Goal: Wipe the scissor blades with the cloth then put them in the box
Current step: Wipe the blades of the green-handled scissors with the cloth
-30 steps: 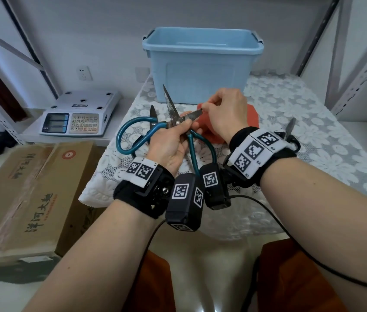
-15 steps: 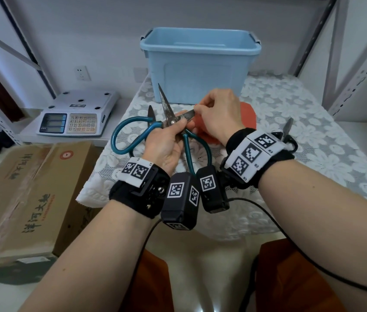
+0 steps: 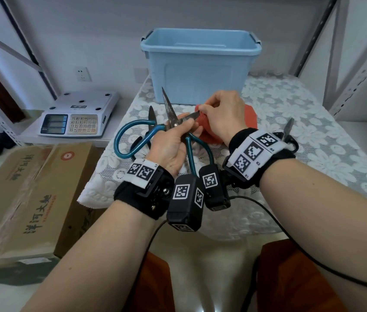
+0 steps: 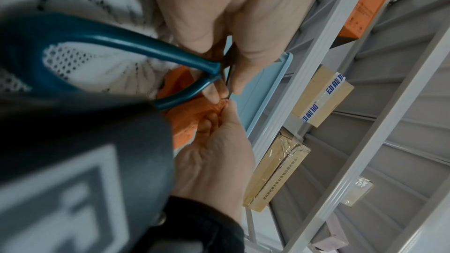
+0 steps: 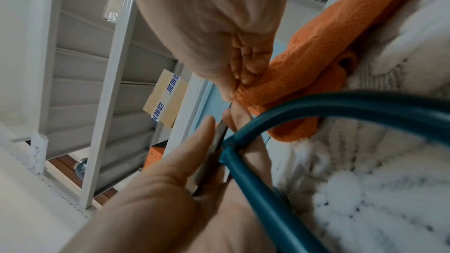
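Here, at the far left of the head view, a brown cardboard carton [image 3: 20, 194] with printed characters sits low beside the table, and behind it a white electronic scale [image 3: 78, 117] rests on a lower shelf. Next comes the table [image 3: 313, 154] under its white lace cloth, with a second pair of dark scissors [image 3: 151, 115] lying on it, mostly hidden behind the teal handles.

The left hand [image 3: 173, 145] holds the teal-handled scissors [image 3: 133, 140] above the table's near edge, thumb and fingers curled around the pivot where the handles meet the blades. The blades stand spread apart: one points up toward the box, the other points right. In the left wrist view the same hand [image 4: 233, 26] pinches the metal just past the teal coating [image 4: 146, 49].

The right hand [image 3: 223, 115] pinches the orange cloth [image 3: 248, 118] around the tip of the right-pointing blade, fingers curled on the fabric. The right wrist view shows the fingers [image 5: 243, 68] pressing the folded cloth [image 5: 316, 49] onto the blade, with the rest of the cloth trailing down onto the lace.

Behind both hands the light blue box [image 3: 200, 66] stands open on the table, apart from the scissors. At the far right another small pair of scissors [image 3: 288, 134] peeks out behind the right wristband.
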